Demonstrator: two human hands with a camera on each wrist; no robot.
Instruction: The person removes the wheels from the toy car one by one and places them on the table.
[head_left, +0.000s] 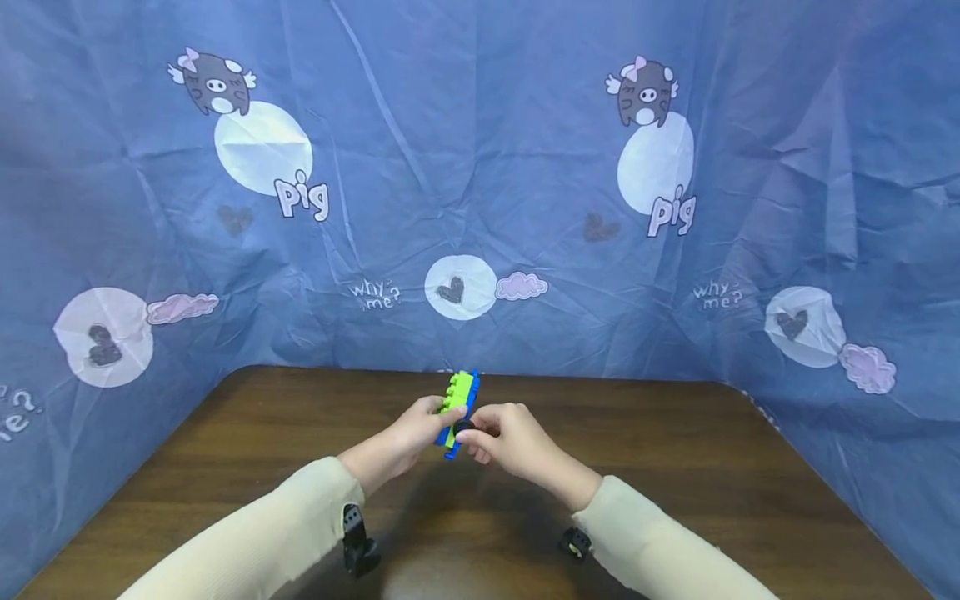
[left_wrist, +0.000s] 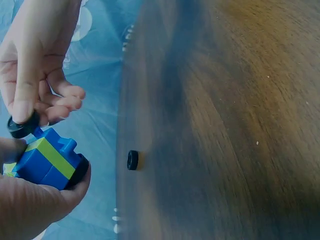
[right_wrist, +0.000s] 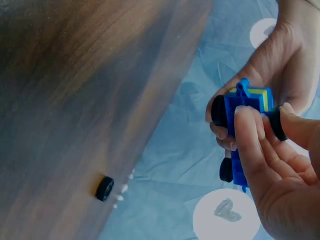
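Note:
A toy car of blue and lime-green building bricks [head_left: 461,390] is held tilted above the table by my left hand [head_left: 411,433], its thumb across the bricks. With thumb and fingers my right hand [head_left: 521,442] pinches a black wheel [left_wrist: 22,126] at the car's side. In the right wrist view, black wheels sit along the other side of the blue base [right_wrist: 240,165], one nearer wheel [right_wrist: 218,111] and one farther wheel [right_wrist: 226,170]. Whether the pinched wheel is seated on its axle I cannot tell.
A loose black wheel [left_wrist: 132,160] stands on the brown wooden table [head_left: 675,467] near its edge. Blue printed cloth [head_left: 480,167] hangs behind and beside the table. Each forearm carries a black strapped device, one at the left wrist [head_left: 358,542].

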